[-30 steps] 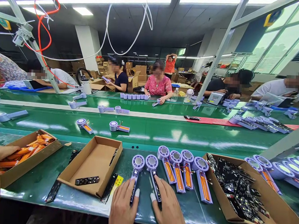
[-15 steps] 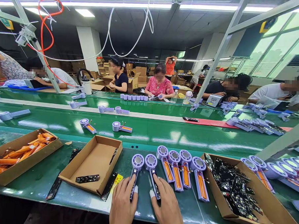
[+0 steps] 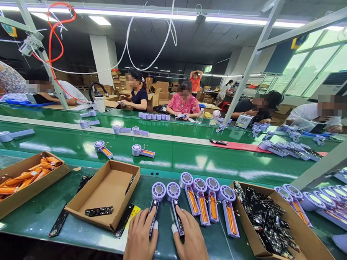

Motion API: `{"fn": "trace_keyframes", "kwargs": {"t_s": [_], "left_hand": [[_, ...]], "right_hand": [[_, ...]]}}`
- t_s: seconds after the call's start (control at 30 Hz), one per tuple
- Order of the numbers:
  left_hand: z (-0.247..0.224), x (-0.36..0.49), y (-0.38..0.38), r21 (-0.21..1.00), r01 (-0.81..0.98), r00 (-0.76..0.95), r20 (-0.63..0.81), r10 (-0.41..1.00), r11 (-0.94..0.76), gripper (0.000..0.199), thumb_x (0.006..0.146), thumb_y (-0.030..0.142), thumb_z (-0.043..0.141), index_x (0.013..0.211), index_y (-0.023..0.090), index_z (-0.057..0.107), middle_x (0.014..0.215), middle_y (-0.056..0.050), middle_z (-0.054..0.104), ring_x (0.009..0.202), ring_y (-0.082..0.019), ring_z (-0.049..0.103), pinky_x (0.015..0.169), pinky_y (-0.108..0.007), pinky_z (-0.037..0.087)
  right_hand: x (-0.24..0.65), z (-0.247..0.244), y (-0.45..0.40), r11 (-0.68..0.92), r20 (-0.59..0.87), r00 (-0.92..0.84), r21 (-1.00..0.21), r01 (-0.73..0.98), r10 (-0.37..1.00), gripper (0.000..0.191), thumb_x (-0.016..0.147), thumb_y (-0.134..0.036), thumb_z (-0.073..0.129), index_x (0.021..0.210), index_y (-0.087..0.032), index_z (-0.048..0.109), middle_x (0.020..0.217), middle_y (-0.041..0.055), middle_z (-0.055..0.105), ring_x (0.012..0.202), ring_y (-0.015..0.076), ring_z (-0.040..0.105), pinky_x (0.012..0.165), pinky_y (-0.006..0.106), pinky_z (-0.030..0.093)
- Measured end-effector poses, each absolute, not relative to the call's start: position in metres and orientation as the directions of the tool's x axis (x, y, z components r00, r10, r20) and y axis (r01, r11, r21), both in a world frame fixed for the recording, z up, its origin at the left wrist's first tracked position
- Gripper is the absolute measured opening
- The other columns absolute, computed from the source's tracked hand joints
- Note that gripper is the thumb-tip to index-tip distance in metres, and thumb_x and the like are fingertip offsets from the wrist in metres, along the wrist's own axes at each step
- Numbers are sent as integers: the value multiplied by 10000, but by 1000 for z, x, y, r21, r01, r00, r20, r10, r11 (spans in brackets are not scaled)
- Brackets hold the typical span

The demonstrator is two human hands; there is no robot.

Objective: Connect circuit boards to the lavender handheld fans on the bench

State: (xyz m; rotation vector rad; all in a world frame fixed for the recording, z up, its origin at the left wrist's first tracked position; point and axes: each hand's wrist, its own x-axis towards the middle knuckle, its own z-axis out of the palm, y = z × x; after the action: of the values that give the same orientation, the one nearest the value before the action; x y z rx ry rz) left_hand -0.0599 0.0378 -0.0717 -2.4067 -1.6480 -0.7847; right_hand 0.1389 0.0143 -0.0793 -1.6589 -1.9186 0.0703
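Observation:
My left hand (image 3: pixel 139 237) grips the handle of a lavender handheld fan (image 3: pixel 158 191), and a black circuit board (image 3: pixel 154 217) lies in that open handle. My right hand (image 3: pixel 191 241) grips a matching fan (image 3: pixel 173 191) with its own board in the handle. Both thumbs wear white finger cots. To the right lie several fans with orange batteries (image 3: pixel 203 210) in their handles. Further right stands a cardboard box of black circuit boards (image 3: pixel 298 227). An empty-walled cardboard tray (image 3: pixel 100 215) holds one board, and a box of orange batteries (image 3: pixel 24 186) sits at far left.
Green conveyor belts (image 3: pixel 172 156) run across in front of me, carrying more fans. Several co-workers sit along the far side. A metal frame post (image 3: pixel 327 163) crosses the lower right, beside more stacked fans (image 3: pixel 325 201). Loose boards lie on the near belt.
A hand near the orange battery box at far left in the oldest frame has gone. My view has shifted slightly, while my hands stay on the two fans.

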Motion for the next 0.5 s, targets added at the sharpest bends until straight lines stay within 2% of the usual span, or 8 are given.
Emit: {"fn": "trace_keyframes", "kwargs": {"t_s": [0.13,0.23,0.37,0.5], "left_hand": [[-83,-61,40,133,895,319,475,820,-426,576,847,199,527,1415,222,436,1287,-47,636,1145,-253,586,948,-426,479],[-84,-59,41,111,899,309,526,793,-424,566,812,178,545,1375,196,486,1239,-46,668,1099,-249,607,925,-392,483],[-76,-57,40,99,910,265,610,747,-404,503,787,147,529,1288,183,558,1148,-40,709,1023,-233,634,882,-362,483],[-70,-59,40,71,900,298,622,724,-431,498,777,154,554,1274,187,560,1133,-26,714,1006,-211,641,859,-330,483]], "right_hand": [[146,-101,21,271,452,-84,-368,890,888,642,845,-197,486,1460,-275,322,1302,73,570,1182,266,560,947,439,522],[146,-113,25,283,498,-62,-384,879,865,622,848,-213,477,1450,-282,340,1279,75,584,1155,280,574,925,446,522],[138,-110,25,270,527,-8,-423,865,850,596,848,-180,420,1430,-300,369,1266,63,592,1153,271,570,940,443,500],[135,-100,22,243,494,10,-445,862,869,575,854,-186,434,1419,-289,397,1269,61,593,1174,261,554,966,415,480]]}}
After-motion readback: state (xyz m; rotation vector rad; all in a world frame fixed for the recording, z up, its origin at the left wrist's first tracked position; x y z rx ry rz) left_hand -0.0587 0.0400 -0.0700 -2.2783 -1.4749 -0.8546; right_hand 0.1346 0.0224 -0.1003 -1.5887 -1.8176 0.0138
